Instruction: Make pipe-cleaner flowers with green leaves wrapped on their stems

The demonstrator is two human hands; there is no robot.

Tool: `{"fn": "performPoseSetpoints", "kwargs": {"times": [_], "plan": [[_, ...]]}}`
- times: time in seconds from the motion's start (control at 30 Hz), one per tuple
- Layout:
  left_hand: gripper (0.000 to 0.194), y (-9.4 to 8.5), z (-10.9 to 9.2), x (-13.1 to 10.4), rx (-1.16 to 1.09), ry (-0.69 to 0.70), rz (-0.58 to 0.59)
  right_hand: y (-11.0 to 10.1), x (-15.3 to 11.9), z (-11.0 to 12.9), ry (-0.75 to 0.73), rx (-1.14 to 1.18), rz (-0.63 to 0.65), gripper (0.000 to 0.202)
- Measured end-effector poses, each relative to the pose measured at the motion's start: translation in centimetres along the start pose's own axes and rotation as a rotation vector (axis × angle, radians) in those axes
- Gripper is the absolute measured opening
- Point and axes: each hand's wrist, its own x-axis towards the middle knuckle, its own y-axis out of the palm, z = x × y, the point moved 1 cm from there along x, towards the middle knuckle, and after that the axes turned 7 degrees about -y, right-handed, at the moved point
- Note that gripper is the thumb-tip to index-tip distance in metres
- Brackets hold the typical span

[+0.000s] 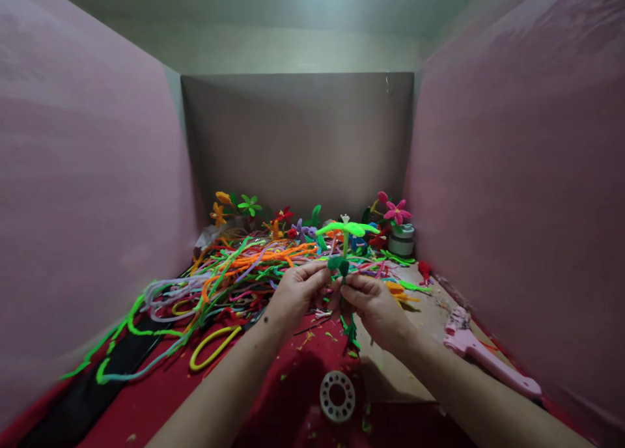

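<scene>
A bright green pipe-cleaner flower [359, 229] with a pale centre stands upright between my hands. Dark green pipe-cleaner leaves [344, 266] sit partway down its stem. My left hand [299, 292] is closed, thumb and fingertips pinched at the left leaf's edge. Just below the leaves, my right hand [375, 306] pinches the stem. Dark green fuzzy strands [350, 334] hang beneath the fingers. A large heap of multicoloured pipe cleaners [263, 260] lies directly behind and left of my hands.
Yellow-handled scissors [196, 357] lie left on the red cloth [293, 383]. A white ring with holes [323, 396] is near the front. A pink long-handled tool [502, 364] rests right, beside cardboard [390, 376]. Finished flowers [398, 212] stand at the back. Pink walls flank both sides.
</scene>
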Motion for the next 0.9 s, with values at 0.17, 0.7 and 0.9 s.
{"fn": "performPoseSetpoints", "kwargs": {"times": [0.17, 0.7, 0.9], "plan": [[0.031, 0.4, 1.6, 0.9, -0.093, -0.043, 0.156, -0.3, 0.1, -1.1, 0.042, 0.004, 0.045, 0.018], [0.032, -1.1, 5.2, 1.9, 0.063, -0.15, -0.154, -8.8, 2.5, 4.1, 0.03, -0.771, -0.588, 0.018], [0.031, -1.3, 5.9, 2.2, 0.137, -0.137, -0.154, -15.3, 4.2, 3.8, 0.44, -1.057, -0.607, 0.025]]}}
